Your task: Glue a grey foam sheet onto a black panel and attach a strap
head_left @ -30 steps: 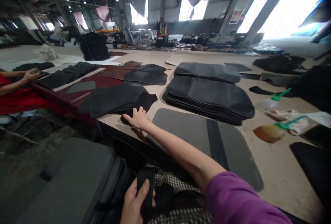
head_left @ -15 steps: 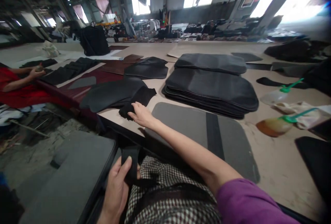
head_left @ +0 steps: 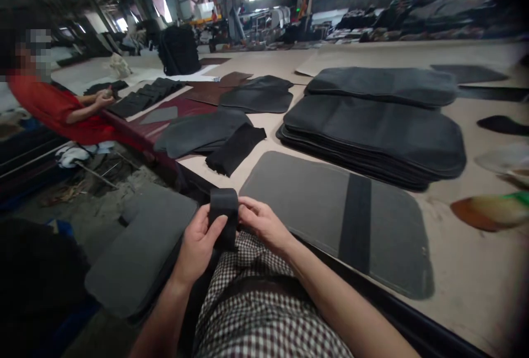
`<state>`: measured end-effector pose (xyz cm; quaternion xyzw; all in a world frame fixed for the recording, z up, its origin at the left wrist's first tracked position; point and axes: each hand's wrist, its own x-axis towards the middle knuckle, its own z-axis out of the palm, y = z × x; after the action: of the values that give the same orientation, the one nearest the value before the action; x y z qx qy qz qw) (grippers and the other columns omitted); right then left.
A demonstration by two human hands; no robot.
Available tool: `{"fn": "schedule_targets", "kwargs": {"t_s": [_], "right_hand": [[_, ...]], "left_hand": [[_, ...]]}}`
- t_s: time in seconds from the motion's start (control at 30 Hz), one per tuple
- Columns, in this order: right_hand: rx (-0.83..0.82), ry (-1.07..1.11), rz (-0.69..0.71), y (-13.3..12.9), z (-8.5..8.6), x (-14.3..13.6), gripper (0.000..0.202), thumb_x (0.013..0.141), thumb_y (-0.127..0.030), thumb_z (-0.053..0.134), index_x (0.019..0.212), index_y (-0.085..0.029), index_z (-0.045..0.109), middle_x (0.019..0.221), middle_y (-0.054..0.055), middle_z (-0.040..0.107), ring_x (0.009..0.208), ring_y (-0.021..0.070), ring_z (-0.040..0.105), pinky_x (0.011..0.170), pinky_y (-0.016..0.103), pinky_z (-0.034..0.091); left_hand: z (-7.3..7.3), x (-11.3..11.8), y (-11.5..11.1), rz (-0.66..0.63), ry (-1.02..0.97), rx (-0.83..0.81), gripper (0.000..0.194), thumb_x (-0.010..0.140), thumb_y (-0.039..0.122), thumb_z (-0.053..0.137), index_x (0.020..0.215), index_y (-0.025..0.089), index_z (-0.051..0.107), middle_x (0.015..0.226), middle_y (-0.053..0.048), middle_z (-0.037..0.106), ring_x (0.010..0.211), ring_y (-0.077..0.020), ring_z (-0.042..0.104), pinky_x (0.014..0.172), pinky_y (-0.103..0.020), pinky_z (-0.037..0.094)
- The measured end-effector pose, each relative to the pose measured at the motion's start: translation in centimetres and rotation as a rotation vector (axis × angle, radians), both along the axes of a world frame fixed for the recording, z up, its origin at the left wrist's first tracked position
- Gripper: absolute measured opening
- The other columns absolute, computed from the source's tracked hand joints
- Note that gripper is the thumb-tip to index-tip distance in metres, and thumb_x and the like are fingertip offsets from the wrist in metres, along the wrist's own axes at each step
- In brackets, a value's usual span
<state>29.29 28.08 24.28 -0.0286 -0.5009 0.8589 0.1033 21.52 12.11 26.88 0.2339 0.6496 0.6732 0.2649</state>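
Note:
A folded black strip (head_left: 224,209) is held up over my lap. My left hand (head_left: 200,242) grips it, thumb across its front. At the strip's right edge my right hand (head_left: 262,223) pinches it with bent fingers. In front lies a grey panel (head_left: 301,193) with rounded corners and a dark band (head_left: 356,220) across it. Small black pieces (head_left: 237,148) with ragged ends lie beyond my hands, partly over dark grey panels (head_left: 202,129).
A stack of black panels (head_left: 372,132) stands behind the grey panel. At the right is a bottle (head_left: 487,212) with amber liquid. More grey panels (head_left: 144,237) sit low at the left. A person in red (head_left: 53,110) works at the far left.
My right hand has come back from the small black pieces to the strip. My left hand has raised the strip a little. The view has shifted.

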Motion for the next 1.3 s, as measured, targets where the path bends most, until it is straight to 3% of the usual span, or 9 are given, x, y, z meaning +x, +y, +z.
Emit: {"fn": "schedule_targets", "kwargs": {"t_s": [0.1,0.23,0.63,0.7,0.83,0.9,0.97,1.13,1.3], "right_hand": [[-0.074,-0.075,-0.208,-0.3,0.0,-0.4,0.048,0.07,-0.053,0.092,0.098,-0.02,0.071,0.085,0.001,0.07,0.071,0.0132,0.06,0.066,0.024,0.048],[-0.049,-0.15,-0.295,0.1,0.3,-0.3,0.043,0.063,-0.048,0.095,0.075,-0.018,0.066,0.068,-0.001,0.063,0.058,0.0107,0.052,0.056,0.023,0.042],[0.041,-0.081,-0.249,-0.2,-0.3,-0.4,0.037,0.078,-0.053,0.082,0.076,-0.018,0.072,0.068,0.001,0.064,0.06,0.0158,0.058,0.059,0.028,0.043],[0.145,-0.085,-0.282,-0.3,-0.3,-0.4,0.034,0.083,-0.053,0.077,0.079,-0.02,0.074,0.07,0.002,0.066,0.063,0.0177,0.059,0.062,0.03,0.045],[0.646,-0.087,-0.406,-0.2,0.1,0.2,0.031,0.095,-0.046,0.061,0.078,-0.023,0.073,0.076,0.003,0.069,0.072,0.0199,0.06,0.068,0.031,0.043],[0.762,-0.09,-0.391,-0.2,0.4,0.4,0.037,0.1,-0.046,0.055,0.075,-0.023,0.068,0.074,0.002,0.066,0.07,0.0186,0.059,0.067,0.03,0.04],[0.674,-0.104,-0.358,-0.3,0.4,0.4,0.036,0.099,-0.049,0.058,0.076,-0.022,0.065,0.071,0.0,0.063,0.067,0.0169,0.056,0.064,0.029,0.039],[0.189,-0.133,-0.361,0.5,0.0,-0.1,0.037,0.076,-0.05,0.085,0.074,-0.021,0.062,0.068,-0.002,0.061,0.06,0.0139,0.05,0.057,0.027,0.038],[0.085,-0.181,-0.407,2.2,1.2,0.0,0.035,0.073,-0.046,0.087,0.068,-0.021,0.064,0.063,-0.002,0.058,0.057,0.0125,0.046,0.055,0.027,0.034]], "left_hand": [[-0.1,0.8,0.5,-0.004,0.03,-0.055,0.043,0.089,0.045,0.075,0.12,0.017,0.064,0.103,-0.008,0.077,0.077,-0.02,0.074,0.072,-0.029,0.061],[-0.3,1.6,0.7,0.067,0.093,-0.128,0.046,0.087,0.047,0.076,0.12,0.018,0.066,0.104,-0.009,0.078,0.088,-0.0229,0.075,0.078,-0.03,0.06],[-1.1,1.2,0.2,0.092,-0.114,0.014,0.048,0.091,0.05,0.072,0.124,0.016,0.064,0.103,-0.009,0.077,0.08,-0.0193,0.074,0.071,-0.028,0.06],[-1.3,1.1,0.2,0.123,-0.118,0.012,0.049,0.09,0.052,0.072,0.123,0.015,0.066,0.1,-0.009,0.077,0.078,-0.0196,0.074,0.071,-0.028,0.06],[-1.3,1.0,0.2,0.164,-0.059,-0.026,0.049,0.088,0.052,0.074,0.12,0.015,0.068,0.102,-0.008,0.078,0.082,-0.0196,0.074,0.079,-0.03,0.06],[-1.3,0.7,0.2,0.164,-0.009,-0.055,0.047,0.087,0.051,0.075,0.118,0.016,0.069,0.104,-0.008,0.078,0.085,-0.0196,0.074,0.081,-0.03,0.06],[-1.2,0.3,0.3,0.149,0.03,-0.084,0.047,0.087,0.052,0.075,0.117,0.016,0.069,0.103,-0.007,0.078,0.085,-0.02,0.074,0.08,-0.029,0.059],[-0.8,-0.3,1.7,0.082,0.033,-0.109,0.051,0.085,0.055,0.076,0.117,0.016,0.07,0.097,-0.007,0.077,0.081,-0.0211,0.073,0.074,-0.028,0.058],[-1.0,-1.3,3.3,0.049,0.005,-0.137,0.051,0.086,0.057,0.074,0.118,0.017,0.071,0.107,-0.01,0.077,0.098,-0.0256,0.071,0.087,-0.031,0.058]]}}
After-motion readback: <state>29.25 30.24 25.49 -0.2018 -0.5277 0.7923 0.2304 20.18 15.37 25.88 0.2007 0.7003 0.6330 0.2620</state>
